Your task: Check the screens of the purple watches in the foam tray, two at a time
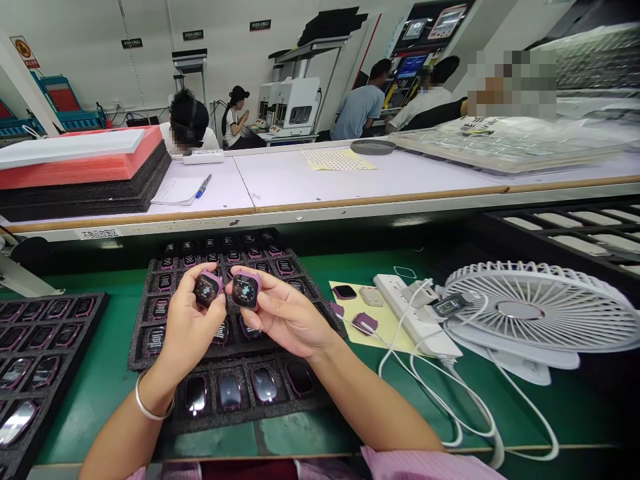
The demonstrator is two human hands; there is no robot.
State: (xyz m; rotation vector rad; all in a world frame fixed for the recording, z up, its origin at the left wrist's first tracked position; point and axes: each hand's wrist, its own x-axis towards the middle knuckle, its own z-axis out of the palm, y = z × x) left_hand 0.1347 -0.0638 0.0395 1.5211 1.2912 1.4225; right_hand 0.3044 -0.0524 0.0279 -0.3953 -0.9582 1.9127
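Note:
My left hand (190, 330) is closed around a purple-cased smartwatch body (207, 289) whose dark screen is lit. Beside it, my right hand (290, 313) grips a second smartwatch (245, 291), also purple with a lit face. The two watches are held close together, screens turned up toward me. Under both hands lies a black foam tray (137, 340) with several watches in its slots, many showing white text. Its nearer part, or another tray below, holds watches with dark, reflective screens (230, 390).
Another foam tray (95, 327) of watches lies left. On the right are a white power strip (407, 313) with cables, a white fan (520, 310), and yellow paper (355, 337) bearing several watch parts. A raised shelf (280, 187) crosses behind; several people sit beyond it.

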